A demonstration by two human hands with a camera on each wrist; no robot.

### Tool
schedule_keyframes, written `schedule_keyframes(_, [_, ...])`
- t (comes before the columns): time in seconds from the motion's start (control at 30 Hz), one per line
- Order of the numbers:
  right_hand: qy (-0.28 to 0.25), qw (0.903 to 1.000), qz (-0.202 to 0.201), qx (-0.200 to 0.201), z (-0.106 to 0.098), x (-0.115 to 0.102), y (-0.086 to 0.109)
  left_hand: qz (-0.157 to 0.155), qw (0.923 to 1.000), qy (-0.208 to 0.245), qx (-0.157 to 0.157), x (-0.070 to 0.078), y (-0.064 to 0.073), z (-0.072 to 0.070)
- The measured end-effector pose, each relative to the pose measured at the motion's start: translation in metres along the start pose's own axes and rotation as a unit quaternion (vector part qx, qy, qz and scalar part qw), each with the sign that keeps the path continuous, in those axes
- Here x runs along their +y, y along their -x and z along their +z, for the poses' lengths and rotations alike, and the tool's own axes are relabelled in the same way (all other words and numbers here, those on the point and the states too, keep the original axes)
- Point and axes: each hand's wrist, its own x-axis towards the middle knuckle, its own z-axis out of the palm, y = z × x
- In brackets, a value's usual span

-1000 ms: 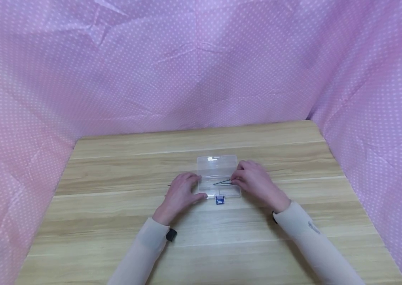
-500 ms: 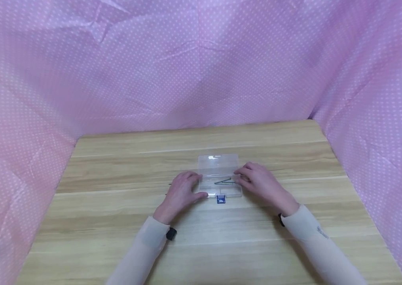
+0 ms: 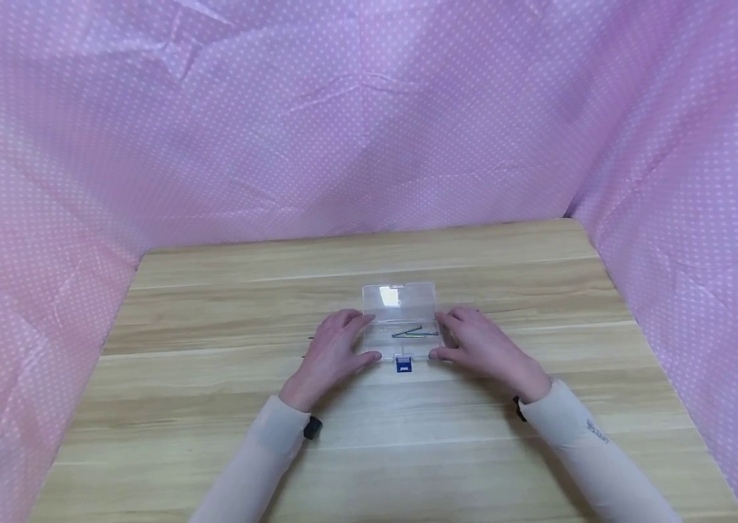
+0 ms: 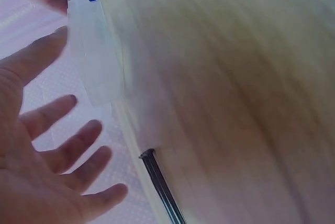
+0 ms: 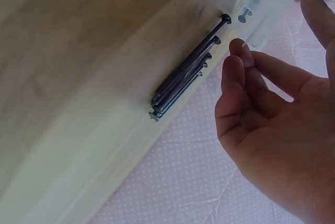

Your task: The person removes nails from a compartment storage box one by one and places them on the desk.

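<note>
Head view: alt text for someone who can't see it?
A person's left hand and right hand flank an open clear plastic box holding thin metal rods, a blue latch at its near edge. It sits on a wooden table before pink dotted fabric.

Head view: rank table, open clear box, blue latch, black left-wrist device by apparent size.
1. table
2. open clear box
3. blue latch, black left-wrist device: too alike to rank

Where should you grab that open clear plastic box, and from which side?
Probably by its two short ends, one hand from each side, thumb in front and fingers behind. The clear plastic box is wider than deep; its lid stands open at the far side and the blue latch sits on the near edge. The left hand and right hand sit there.
</note>
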Motion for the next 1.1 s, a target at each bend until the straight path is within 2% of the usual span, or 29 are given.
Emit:
schedule_keyframes(0.17, [-0.003, 1.0, 0.007, -0.002, 0.0, 0.0, -0.001, 0.043, 0.9986, 0.017, 0.024, 0.004, -0.009, 0.001])
schedule_keyframes(0.37, [-0.006, 1.0, 0.007, 0.001, 0.003, 0.002, -0.001, 0.086, 0.9956, -0.018, 0.031, 0.016, -0.03, 0.004])
schedule_keyframes(0.5, [-0.008, 0.9999, 0.004, 0.004, 0.004, 0.001, -0.001, 0.096, 0.9945, -0.037, 0.017, 0.022, -0.042, 0.009])
schedule_keyframes(0.73, [-0.009, 0.9999, -0.006, 0.007, 0.005, -0.004, -0.003, 0.084, 0.9948, -0.054, -0.02, 0.023, -0.05, 0.016])
schedule_keyframes(0.97, [-0.005, 0.9999, -0.008, 0.009, 0.006, -0.003, -0.003, 0.114, 0.9898, -0.082, -0.018, 0.019, -0.057, 0.017])
schedule_keyframes(1.1, [-0.007, 0.9998, -0.012, 0.011, 0.006, -0.003, -0.002, 0.116, 0.9885, -0.092, -0.032, 0.019, -0.06, 0.017])
